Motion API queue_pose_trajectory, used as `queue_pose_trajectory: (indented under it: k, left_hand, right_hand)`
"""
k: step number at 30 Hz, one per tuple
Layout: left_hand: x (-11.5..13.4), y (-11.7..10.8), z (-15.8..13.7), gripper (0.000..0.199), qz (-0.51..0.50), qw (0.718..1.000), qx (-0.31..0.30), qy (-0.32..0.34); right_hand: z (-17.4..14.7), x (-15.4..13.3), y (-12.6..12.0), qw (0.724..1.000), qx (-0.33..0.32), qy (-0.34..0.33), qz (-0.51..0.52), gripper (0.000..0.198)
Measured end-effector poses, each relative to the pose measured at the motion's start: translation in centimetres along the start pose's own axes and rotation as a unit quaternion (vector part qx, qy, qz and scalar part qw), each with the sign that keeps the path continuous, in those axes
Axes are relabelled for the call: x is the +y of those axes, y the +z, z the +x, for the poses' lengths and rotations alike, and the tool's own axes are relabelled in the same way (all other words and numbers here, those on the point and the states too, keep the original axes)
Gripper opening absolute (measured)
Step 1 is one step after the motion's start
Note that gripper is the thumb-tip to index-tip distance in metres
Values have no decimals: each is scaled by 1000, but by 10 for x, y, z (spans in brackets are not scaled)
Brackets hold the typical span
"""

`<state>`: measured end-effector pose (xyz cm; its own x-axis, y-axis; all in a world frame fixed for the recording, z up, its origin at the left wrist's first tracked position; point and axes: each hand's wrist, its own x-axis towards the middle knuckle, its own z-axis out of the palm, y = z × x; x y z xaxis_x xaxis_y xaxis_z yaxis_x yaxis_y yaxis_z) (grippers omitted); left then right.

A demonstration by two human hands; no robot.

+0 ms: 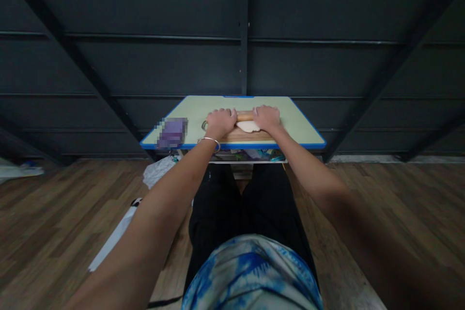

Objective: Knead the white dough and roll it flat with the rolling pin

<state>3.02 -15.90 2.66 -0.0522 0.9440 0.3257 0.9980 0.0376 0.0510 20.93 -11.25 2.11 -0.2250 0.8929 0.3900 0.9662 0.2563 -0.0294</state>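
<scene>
A wooden rolling pin [244, 117] lies crosswise over a wooden board [247, 136]. My left hand [221, 122] is closed around its left end, and my right hand [267, 118] grips the right end. Beneath and just in front of the pin is a flat piece of white dough [248, 126], partly covered by the pin and my right hand. A metal ring-like piece [204, 125] shows at the board's left side, beside my left hand. What it belongs to is hidden.
The board rests on a small pale-green table [305, 131] with a blue edge. A blurred purple item [172, 132] sits at its left. Under the tabletop is a shelf with assorted things [247, 155]. A dark panelled wall [174, 68] stands behind; a white item [114, 237] lies on the floor.
</scene>
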Motion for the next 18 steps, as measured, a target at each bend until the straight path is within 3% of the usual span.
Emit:
queue_pose_trajectory:
  k: [6, 18]
  left_hand:
    - [-1, 4, 2, 70, -18, 1000, 17, -10]
    - [0, 1, 1, 72, -17, 1000, 13, -5]
  right_hand:
    - [-4, 3, 3, 1000, 23, -4, 8, 64]
    - [0, 3, 1, 1000, -8, -23, 7, 63]
